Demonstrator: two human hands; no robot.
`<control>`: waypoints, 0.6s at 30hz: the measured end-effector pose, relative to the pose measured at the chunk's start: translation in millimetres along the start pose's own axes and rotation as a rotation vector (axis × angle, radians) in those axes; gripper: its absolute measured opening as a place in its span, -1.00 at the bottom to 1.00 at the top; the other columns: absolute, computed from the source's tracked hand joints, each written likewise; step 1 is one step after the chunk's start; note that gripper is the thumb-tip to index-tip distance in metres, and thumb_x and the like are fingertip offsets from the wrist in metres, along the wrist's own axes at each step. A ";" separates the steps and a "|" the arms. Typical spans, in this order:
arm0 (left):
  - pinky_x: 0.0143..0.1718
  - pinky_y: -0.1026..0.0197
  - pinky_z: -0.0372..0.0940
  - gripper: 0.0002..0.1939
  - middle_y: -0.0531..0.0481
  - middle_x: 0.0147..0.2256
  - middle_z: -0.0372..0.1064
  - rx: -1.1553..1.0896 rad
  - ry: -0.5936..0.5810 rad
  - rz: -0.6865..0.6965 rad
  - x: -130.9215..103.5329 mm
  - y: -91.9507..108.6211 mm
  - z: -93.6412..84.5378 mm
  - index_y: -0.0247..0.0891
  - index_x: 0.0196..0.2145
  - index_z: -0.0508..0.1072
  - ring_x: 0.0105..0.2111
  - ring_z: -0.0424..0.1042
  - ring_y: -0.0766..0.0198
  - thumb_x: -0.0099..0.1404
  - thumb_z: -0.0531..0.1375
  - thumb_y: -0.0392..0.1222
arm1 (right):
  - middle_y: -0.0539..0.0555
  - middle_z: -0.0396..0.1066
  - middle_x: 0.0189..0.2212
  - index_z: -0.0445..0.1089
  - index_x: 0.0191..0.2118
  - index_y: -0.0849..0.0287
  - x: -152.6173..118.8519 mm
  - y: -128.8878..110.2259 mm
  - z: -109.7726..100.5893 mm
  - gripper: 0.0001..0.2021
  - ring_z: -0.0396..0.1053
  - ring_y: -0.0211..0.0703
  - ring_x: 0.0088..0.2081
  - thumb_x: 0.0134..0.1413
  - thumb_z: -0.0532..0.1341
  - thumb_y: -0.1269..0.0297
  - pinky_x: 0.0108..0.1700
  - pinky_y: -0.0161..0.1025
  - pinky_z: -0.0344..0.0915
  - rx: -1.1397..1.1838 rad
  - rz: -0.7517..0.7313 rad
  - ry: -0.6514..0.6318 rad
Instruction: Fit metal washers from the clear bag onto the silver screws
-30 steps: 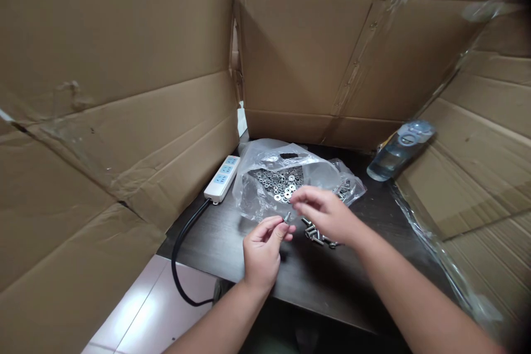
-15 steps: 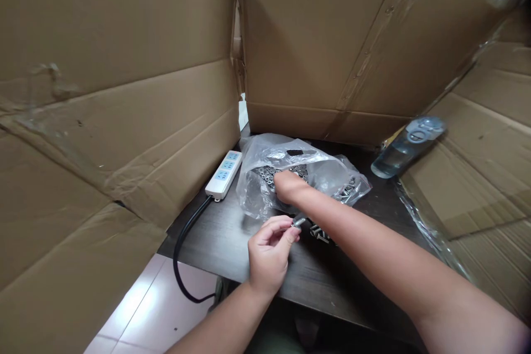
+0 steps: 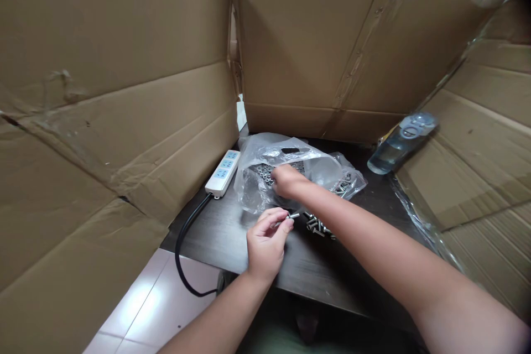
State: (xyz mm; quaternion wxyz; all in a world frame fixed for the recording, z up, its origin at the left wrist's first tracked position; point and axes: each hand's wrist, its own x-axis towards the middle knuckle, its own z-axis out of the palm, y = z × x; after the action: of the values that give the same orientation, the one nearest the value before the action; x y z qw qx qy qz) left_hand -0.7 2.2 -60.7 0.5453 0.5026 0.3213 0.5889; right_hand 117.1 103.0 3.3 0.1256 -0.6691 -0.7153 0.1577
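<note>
Cardboard walls point(image 3: 307, 50) close in a dark table point(image 3: 232, 235), with a power strip point(image 3: 223, 174) on the left and a water bottle point(image 3: 396, 146) leaning at the right. In front of the clear plastic bag point(image 3: 269, 149), the left hand point(image 3: 266, 243) pinches a small bolt point(image 3: 294, 215) between thumb and fingers, with the shank sticking out to the right and tilted slightly up. The metal rings point(image 3: 264, 173) lie beyond the bolt, inside the bag's mouth and a little to the left of the shank's tip. The right hand point(image 3: 287, 180) is the nearer one to them, reaching in across the bag's front with its back to the camera (its fingertips are hidden, so I cannot tell how far open they are or whether they have hold of a ring). Loose bolts point(image 3: 318, 227) lie on the table to the right of the left hand, partly behind the right forearm.
</note>
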 end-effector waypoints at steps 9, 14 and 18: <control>-0.44 0.29 0.39 -0.89 -0.08 -0.31 0.38 0.071 -0.171 0.075 -3.1 1.5 4.9 -0.31 -0.37 0.53 -0.42 0.41 0.31 0.08 0.28 -0.28 | 0.20 0.51 -0.38 0.49 -0.26 0.32 -128.6 42.5 -18.2 -0.67 0.49 0.01 -0.29 -0.20 0.37 0.25 -0.14 -0.04 0.41 1.193 0.149 0.227; -0.51 0.32 0.38 -0.90 -0.06 -0.37 0.40 0.159 -0.247 0.095 -5.2 1.0 17.0 -0.28 -0.39 0.54 -0.51 0.40 0.35 0.10 0.26 -0.24 | 0.20 0.51 -0.30 0.52 -0.27 0.27 -163.5 43.0 19.5 -0.68 0.49 0.01 -0.28 -0.21 0.38 0.20 -0.10 0.01 0.40 1.282 0.235 0.333; -0.50 0.31 0.37 -0.90 -0.06 -0.40 0.42 0.221 -0.274 0.052 -7.9 1.0 20.1 -0.26 -0.40 0.55 -0.52 0.40 0.34 0.11 0.26 -0.22 | 0.17 0.51 -0.29 0.52 -0.27 0.25 -166.3 44.0 36.2 -0.70 0.48 -0.01 -0.24 -0.17 0.36 0.19 -0.05 -0.02 0.38 1.404 0.221 0.365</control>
State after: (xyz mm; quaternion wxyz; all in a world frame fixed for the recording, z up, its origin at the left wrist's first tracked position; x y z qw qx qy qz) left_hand 17.1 -9.0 -55.9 0.5101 0.6431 0.2939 0.4898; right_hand 155.5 -62.5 -42.1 0.6253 -0.5149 -0.3416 0.4766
